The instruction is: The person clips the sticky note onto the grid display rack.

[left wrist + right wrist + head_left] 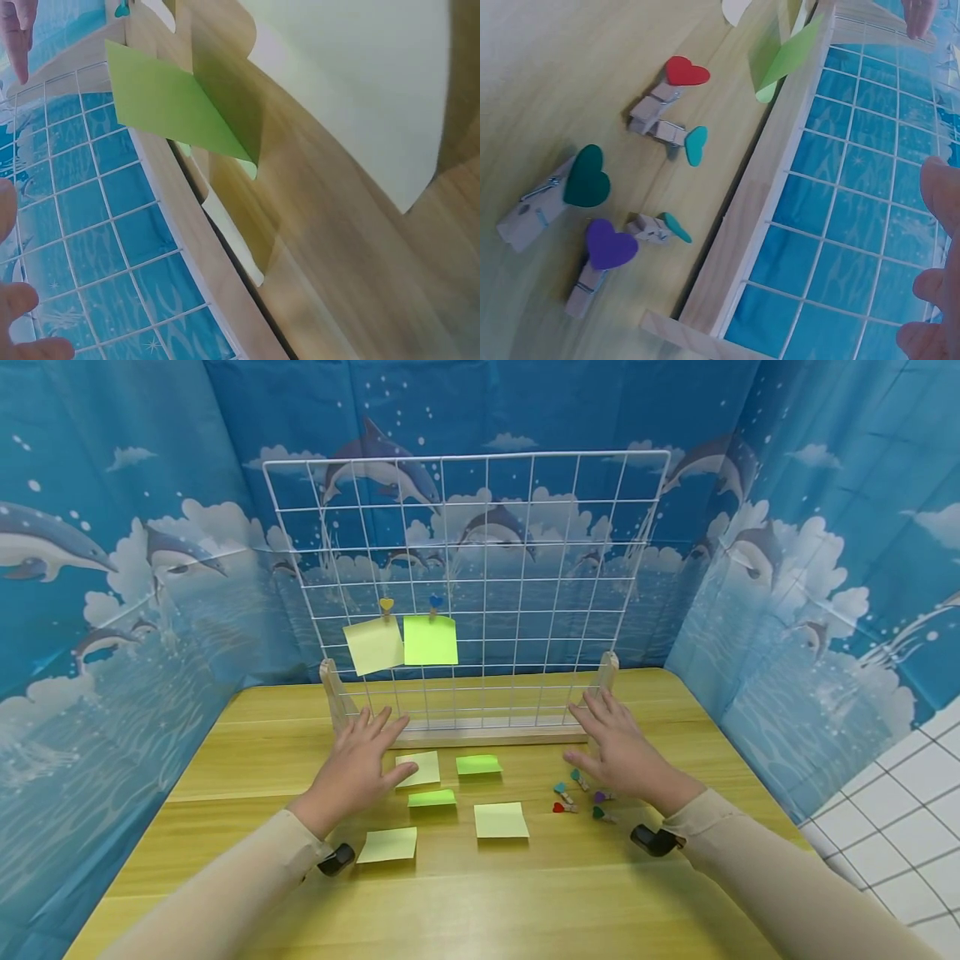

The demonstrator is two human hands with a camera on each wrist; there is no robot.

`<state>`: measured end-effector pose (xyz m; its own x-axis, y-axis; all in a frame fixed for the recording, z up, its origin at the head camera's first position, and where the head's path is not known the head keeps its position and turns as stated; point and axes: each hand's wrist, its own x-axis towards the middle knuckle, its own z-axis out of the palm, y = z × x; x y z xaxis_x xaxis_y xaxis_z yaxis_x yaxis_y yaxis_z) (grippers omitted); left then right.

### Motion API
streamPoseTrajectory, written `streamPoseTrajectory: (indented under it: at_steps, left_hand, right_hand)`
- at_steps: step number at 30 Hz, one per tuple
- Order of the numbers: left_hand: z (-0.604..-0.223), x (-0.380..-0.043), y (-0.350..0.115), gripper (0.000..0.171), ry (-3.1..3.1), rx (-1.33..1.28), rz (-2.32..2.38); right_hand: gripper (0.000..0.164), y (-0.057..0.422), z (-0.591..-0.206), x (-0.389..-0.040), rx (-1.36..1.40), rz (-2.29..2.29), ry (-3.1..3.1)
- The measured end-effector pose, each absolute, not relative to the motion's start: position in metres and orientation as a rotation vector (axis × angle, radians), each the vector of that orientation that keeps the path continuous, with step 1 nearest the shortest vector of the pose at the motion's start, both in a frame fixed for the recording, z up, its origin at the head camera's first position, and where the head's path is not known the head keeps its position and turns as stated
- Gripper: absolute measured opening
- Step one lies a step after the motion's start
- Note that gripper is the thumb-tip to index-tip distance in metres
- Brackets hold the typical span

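Note:
My left hand (pixel 356 770) is spread palm down and holds nothing, its thumb over a pale yellow sticky note (pixel 422 769). Likewise spread and holding nothing, my right hand (pixel 630 756) hovers beside several small wooden clothespins with hearts, among them a red one (pixel 654 101), a purple one (pixel 604 259) and a dark green one (pixel 551 195). Ahead of both hands stands a white wire grid (pixel 486 581). On it a yellow-heart clothespin (pixel 386 605) holds a tilted pale yellow note (pixel 373 646), and a blue-heart clothespin (pixel 436 602) holds a bright green note (pixel 431 641).
Between the hands lie more sticky notes: a green one (pixel 478 765), another green one (pixel 432 799), and pale yellow ones at right (pixel 501 821) and left (pixel 387 845). The grid stands in a wooden base (pixel 487 737) on the wooden table (pixel 525 902). Dolphin-print curtains (pixel 112 635) surround it.

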<state>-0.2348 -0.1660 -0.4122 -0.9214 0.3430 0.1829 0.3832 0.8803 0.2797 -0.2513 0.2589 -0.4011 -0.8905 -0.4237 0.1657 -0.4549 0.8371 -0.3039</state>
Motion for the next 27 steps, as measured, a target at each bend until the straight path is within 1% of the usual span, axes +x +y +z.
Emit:
streamPoseTrajectory:
  at_steps: [27]
  left_hand:
    - [-0.427,-0.232,-0.168,0.079,-2.947,-0.564,-0.487]
  right_hand:
    - [0.080,0.264,-0.421,-0.242,0.676,0.559,-2.936]
